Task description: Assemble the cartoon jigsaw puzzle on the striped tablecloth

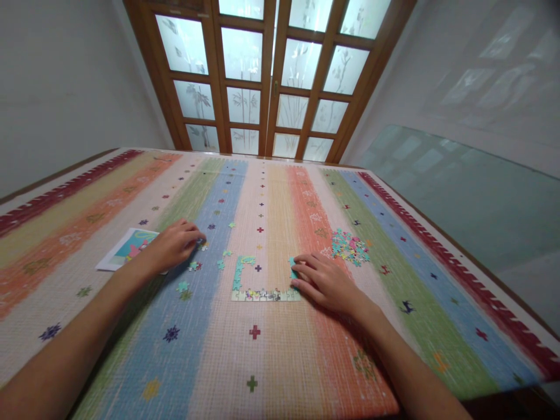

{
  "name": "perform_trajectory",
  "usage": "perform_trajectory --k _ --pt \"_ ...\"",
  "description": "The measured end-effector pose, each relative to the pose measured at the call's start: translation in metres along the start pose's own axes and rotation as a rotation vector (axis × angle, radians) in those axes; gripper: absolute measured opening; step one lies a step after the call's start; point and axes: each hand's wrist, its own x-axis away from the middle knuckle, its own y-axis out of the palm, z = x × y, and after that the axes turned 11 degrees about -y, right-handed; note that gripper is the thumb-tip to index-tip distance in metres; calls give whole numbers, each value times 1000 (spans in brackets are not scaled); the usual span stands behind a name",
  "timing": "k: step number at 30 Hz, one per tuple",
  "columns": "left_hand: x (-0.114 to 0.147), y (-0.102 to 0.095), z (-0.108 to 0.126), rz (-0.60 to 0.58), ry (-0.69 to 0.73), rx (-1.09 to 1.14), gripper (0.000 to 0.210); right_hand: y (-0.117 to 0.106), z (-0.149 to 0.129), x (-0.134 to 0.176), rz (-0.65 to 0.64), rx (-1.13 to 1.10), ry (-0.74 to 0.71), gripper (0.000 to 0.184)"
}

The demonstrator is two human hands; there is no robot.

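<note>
No words, brand or number can be read: at 9 o'clock the lettering, if any, on the picture card (126, 252) is too small to tell, and so are the dark and coloured marks along the bottom strip (262, 296) of the puzzle, near 6 o'clock. Plus-shaped signs do show on the striped cloth (231, 361), 1 red (254, 332) and 1 green (251, 383) at 6 o'clock.

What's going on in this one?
A person is at a partly joined jigsaw border on a striped tablecloth. The left hand is at a loose piece near the picture card; the right hand touches the border's right side. The bottom row is joined, the top gapped; a heap of pieces lies to the right.
</note>
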Motion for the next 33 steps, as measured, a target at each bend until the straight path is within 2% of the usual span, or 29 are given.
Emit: perform_trajectory --k 5,13,16,23,29,33 --pt "3 -13 2 -40 -37 -19 30 0 0 0 -5 4 1 21" --pt "16 -36 12 -241 -65 15 24 1 0 0 -4 -8 1 20" --pt "19 -37 14 -306 -60 73 25 0 0 0 -7 -6 1 20" --pt "19 -30 18 -342 -101 121 22 0 0 -1 -14 4 2 23" --pt "16 -29 25 -342 -95 115 25 0 0 -1 -5 4 -16 25" --pt "4 -28 35 -322 -110 95 32 0 1 -1 -13 5 -9 27"
